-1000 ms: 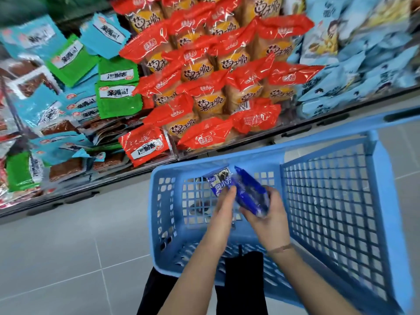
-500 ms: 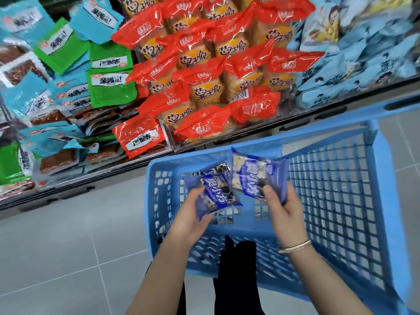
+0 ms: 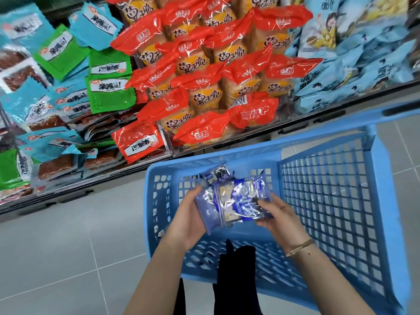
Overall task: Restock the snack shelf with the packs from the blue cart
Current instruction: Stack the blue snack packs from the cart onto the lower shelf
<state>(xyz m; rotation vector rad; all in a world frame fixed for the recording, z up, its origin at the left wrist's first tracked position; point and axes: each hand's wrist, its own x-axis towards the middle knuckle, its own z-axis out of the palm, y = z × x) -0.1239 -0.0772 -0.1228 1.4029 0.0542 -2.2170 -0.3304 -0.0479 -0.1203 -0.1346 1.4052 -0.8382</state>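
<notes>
Over the blue cart [image 3: 384,201] both hands hold a small stack of dark-blue snack packs [image 3: 236,201] with clear windows. My left hand [image 3: 191,219] cups the stack's left side from below, its fingers hidden under the packs. My right hand [image 3: 277,214] grips the right edge, thumb on top. One more dark-blue pack [image 3: 216,175] sticks up behind the stack. The snack shelf [image 3: 261,133] runs across the top, packed with red packs [image 3: 204,87].
Green and teal packs [image 3: 109,87] fill the shelf's left part, pale-blue packs [image 3: 363,76] the right. Grey tiled floor [image 3: 68,246] lies left of the cart. Dark trouser legs [image 3: 236,280] show below the cart's near wall.
The two packs, held apart half a second ago, are now brought together into one stack between both hands. The view has tilted slightly toward the shelf.
</notes>
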